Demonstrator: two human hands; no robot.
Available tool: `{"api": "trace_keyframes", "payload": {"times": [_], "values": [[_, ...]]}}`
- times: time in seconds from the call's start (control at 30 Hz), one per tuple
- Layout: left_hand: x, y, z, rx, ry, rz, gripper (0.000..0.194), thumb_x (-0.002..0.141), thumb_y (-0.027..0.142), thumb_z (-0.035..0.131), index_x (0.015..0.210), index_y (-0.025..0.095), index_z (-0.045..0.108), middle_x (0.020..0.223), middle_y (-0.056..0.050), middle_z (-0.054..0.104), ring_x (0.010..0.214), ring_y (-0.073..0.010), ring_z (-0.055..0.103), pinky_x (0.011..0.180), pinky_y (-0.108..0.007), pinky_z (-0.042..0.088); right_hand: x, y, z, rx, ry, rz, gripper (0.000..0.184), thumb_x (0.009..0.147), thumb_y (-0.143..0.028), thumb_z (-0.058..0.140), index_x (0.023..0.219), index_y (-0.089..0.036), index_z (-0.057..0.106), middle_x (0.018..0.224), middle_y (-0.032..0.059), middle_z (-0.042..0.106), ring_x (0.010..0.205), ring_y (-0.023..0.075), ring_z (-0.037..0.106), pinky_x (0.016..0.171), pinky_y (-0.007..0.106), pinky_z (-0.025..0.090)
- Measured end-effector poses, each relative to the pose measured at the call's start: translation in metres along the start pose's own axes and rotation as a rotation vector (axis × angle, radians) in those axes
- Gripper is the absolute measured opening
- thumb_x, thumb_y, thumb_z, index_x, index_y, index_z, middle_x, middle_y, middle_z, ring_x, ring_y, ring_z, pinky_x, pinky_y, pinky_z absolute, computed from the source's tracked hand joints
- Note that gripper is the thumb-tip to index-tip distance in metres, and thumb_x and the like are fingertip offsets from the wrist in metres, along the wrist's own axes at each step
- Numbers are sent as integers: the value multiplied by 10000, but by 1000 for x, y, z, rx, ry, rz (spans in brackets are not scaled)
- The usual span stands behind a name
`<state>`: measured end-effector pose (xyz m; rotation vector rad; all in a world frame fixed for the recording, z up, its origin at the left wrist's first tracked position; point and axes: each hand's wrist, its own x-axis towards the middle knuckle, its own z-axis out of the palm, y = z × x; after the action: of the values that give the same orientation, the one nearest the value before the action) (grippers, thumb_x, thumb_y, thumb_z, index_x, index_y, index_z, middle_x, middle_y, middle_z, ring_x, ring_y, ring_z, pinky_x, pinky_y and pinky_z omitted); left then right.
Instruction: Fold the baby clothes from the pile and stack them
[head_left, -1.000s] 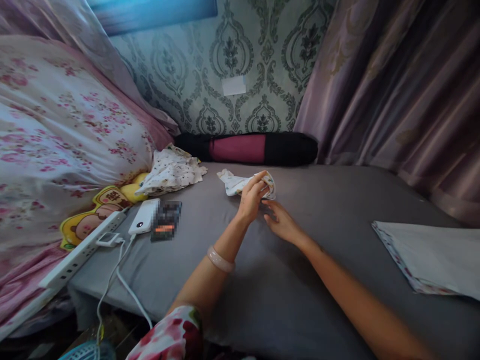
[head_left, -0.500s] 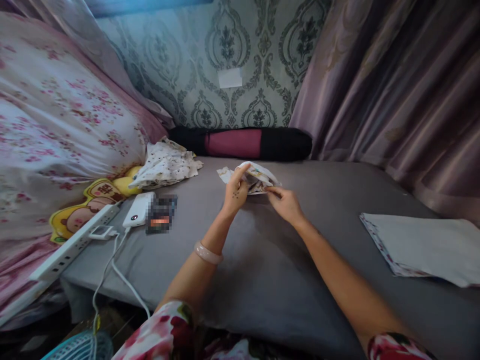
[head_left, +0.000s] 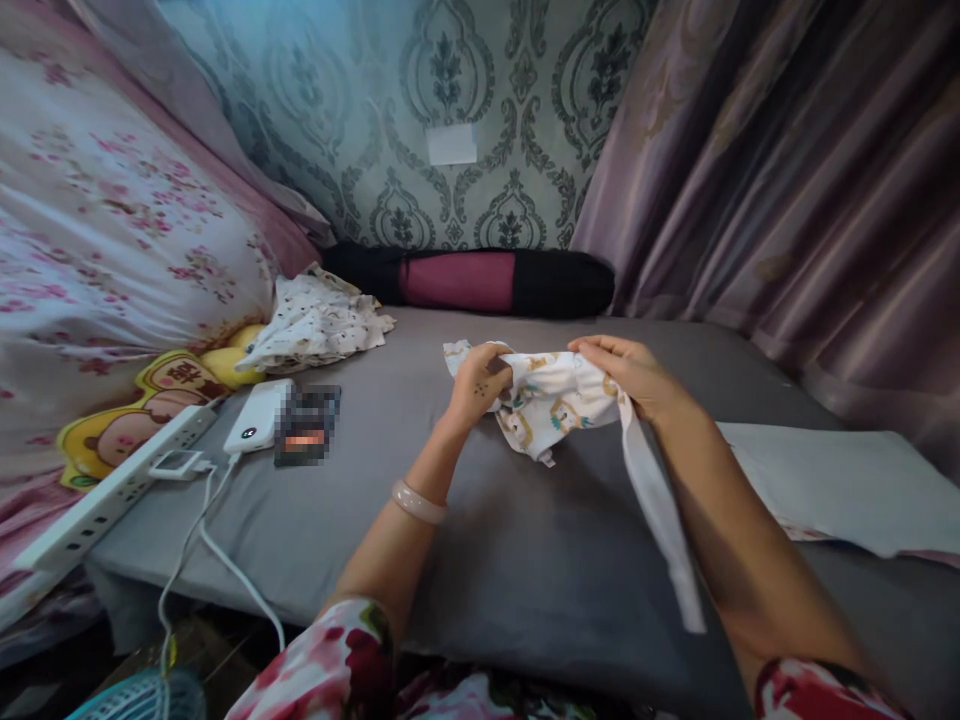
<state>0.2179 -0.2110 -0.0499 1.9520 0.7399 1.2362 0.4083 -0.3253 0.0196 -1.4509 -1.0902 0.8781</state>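
Note:
A white cloth piece with a tan and green animal print [head_left: 562, 395] is stretched between my two hands above the grey sheet. My left hand [head_left: 480, 385] grips its left part, with a bunched end poking out past the knuckles. My right hand [head_left: 630, 375] pinches the upper right edge. From beside my right hand a long plain white strip [head_left: 660, 510] hangs down along the forearm. The cloth's lower edge sags free, with a small tag-like bit at the bottom. What kind of item it is I cannot make out.
A folded white cloth stack [head_left: 832, 485] lies at the right. At left are a crumpled dotted cloth [head_left: 315, 320], a yellow plush [head_left: 120, 425], a power strip [head_left: 112, 490], a white power bank [head_left: 259, 415] with cables, and a blurred dark object. A black and maroon bolster [head_left: 457, 280] lines the wall.
My right hand has moved right and turned, drawing the bunched cloth out flat. The printed side and the long white strip now show. The view has shifted slightly.

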Motion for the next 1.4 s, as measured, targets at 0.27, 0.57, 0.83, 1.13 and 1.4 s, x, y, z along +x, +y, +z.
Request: {"api": "trace_keyframes", "payload": {"times": [0.27, 0.57, 0.83, 1.13, 1.4], "values": [[-1, 0, 14, 89, -273, 35, 170, 795, 229, 539, 672, 168, 639, 607, -5, 584, 602, -123, 517, 588, -231, 391, 9, 44, -29, -501, 42, -123, 220, 763, -395, 629, 763, -183, 688, 609, 8, 634, 531, 126, 521, 480, 242, 388], [-1, 5, 27, 76, -331, 22, 310, 825, 346, 485, 574, 167, 519, 537, 26, 454, 545, -99, 409, 516, -231, 292, 5, 41, 1, -562, -121, -271, 275, 885, -363, 541, 1040, -199, 698, 1030, 50, 720, 939, 194, 645, 807, 301, 490], [-5, 1, 25, 40, -368, -82, 391, 822, 398, 511, 506, 174, 451, 494, 34, 393, 519, -93, 387, 490, -231, 279, 9, 45, 16, -522, -159, -286, 267, 818, -338, 645, 1052, -219, 698, 1057, 34, 705, 965, 195, 633, 854, 301, 470], [0, -22, 14, -171, -40, -142, 236, 793, 367, 664, 937, 185, 706, 913, -53, 683, 857, -169, 591, 804, -280, 463, 11, 57, 1, -617, -26, -208, 296, 859, -421, 555, 915, -166, 696, 806, 26, 689, 715, 161, 582, 646, 259, 422], [0, -37, -7, -214, 22, -260, 263, 779, 422, 652, 803, 160, 673, 740, -19, 641, 701, -131, 573, 672, -241, 445, 18, 70, -12, -592, 68, -143, 360, 832, -463, 555, 927, -147, 697, 770, 39, 673, 710, 178, 582, 621, 263, 408]]}}
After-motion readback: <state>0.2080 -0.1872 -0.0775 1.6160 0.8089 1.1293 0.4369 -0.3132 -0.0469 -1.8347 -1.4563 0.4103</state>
